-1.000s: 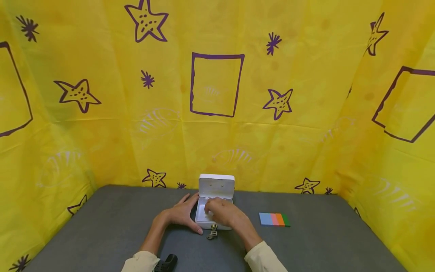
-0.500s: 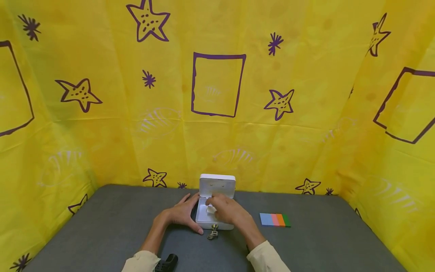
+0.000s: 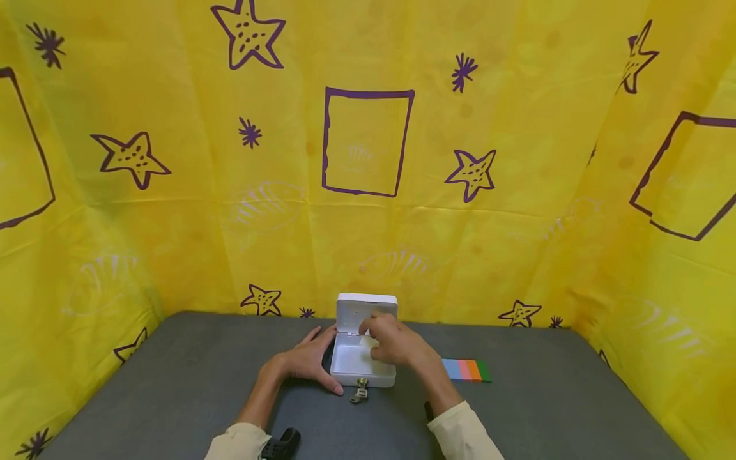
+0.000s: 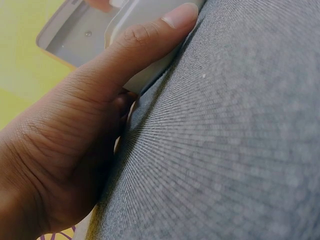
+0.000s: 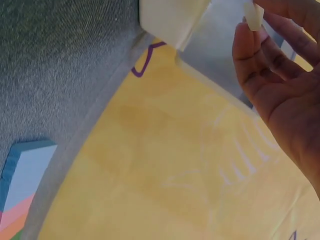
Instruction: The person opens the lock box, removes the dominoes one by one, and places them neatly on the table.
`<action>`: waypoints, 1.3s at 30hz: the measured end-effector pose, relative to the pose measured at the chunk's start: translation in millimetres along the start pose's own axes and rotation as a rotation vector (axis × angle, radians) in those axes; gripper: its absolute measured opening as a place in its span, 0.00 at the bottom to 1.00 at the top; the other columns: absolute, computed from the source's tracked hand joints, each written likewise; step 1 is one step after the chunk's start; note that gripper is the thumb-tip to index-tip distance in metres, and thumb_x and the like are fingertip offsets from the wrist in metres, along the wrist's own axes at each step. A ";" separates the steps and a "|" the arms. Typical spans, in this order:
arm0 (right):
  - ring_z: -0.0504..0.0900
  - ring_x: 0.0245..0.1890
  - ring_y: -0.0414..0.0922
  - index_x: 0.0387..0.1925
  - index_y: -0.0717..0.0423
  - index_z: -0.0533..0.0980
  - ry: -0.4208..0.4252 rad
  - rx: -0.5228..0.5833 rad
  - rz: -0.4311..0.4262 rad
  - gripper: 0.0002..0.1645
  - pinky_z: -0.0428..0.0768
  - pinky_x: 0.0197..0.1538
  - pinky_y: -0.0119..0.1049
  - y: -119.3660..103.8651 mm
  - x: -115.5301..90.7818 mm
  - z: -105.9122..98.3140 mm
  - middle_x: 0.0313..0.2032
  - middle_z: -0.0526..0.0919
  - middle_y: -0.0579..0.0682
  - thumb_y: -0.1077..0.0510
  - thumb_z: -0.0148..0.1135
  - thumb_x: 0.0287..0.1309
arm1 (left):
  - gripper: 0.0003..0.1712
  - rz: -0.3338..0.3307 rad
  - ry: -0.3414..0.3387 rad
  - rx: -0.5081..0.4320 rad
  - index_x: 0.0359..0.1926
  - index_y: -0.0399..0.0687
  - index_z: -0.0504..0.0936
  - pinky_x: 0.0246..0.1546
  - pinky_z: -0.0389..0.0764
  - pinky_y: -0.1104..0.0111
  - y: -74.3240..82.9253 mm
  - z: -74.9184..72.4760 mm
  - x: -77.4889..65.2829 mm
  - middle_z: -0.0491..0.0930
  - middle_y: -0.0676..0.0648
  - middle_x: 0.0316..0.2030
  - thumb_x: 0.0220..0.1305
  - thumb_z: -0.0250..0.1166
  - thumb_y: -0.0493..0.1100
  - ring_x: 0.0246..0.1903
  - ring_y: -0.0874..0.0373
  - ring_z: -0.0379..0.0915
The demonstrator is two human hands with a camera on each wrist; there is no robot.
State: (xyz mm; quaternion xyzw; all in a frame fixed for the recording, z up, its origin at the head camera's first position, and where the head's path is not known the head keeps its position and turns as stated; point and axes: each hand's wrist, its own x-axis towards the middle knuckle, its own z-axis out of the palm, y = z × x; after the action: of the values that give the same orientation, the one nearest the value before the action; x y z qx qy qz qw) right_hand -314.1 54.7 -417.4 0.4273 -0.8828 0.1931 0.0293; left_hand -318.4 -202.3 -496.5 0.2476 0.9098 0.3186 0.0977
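A small white metal cash box (image 3: pixel 361 361) stands on the table with its lid (image 3: pixel 362 312) raised. My left hand (image 3: pixel 310 361) holds the box's left side, thumb at the front corner and fingers toward the back; the left wrist view shows the thumb (image 4: pixel 167 25) against the box. Over the right part of the box, my right hand (image 3: pixel 399 342) pinches a small whitish piece, perhaps folded paper (image 5: pixel 254 16), between thumb and fingers. Keys (image 3: pixel 360 394) hang from the lock at the front of the box.
A flat pad of sticky notes (image 3: pixel 468 370) in blue, pink, orange and green lies to the right, partly behind my right forearm. The dark grey table (image 3: pixel 546 409) ends at a yellow patterned cloth (image 3: pixel 368 236) behind and at both sides.
My right hand has lifted from inside the box and moved up and to the right, bringing the whitish piece with it. The left hand stays where it was.
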 end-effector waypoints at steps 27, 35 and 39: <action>0.79 0.33 0.40 0.43 0.66 0.83 0.021 0.176 0.004 0.11 0.80 0.37 0.27 30.1 -18.5 -35.6 0.36 0.86 0.58 0.72 0.65 0.58 | 0.79 0.003 -0.004 -0.040 0.84 0.48 0.47 0.82 0.29 0.35 -7.0 2.9 2.2 0.49 0.40 0.83 0.40 0.81 0.72 0.84 0.36 0.39; 0.83 0.37 0.42 0.44 0.63 0.83 0.037 0.193 0.072 0.10 0.83 0.39 0.28 36.1 -27.5 -46.4 0.39 0.87 0.55 0.70 0.66 0.61 | 0.79 0.002 -0.011 -0.036 0.84 0.49 0.45 0.83 0.30 0.37 -2.2 0.0 0.7 0.49 0.41 0.84 0.41 0.81 0.71 0.84 0.39 0.40; 0.83 0.39 0.43 0.45 0.63 0.83 0.051 0.186 0.103 0.10 0.85 0.41 0.29 40.7 -32.7 -51.6 0.40 0.87 0.54 0.69 0.66 0.61 | 0.78 0.010 -0.014 -0.042 0.84 0.47 0.46 0.82 0.31 0.34 0.6 -1.8 -1.3 0.50 0.40 0.83 0.42 0.81 0.69 0.83 0.36 0.40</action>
State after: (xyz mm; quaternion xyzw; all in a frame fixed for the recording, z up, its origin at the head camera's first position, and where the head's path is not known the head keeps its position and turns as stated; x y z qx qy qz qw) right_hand -330.3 120.7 -389.7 0.3772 -0.8808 0.2863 0.0021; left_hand -317.7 -203.5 -494.7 0.2521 0.9009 0.3365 0.1075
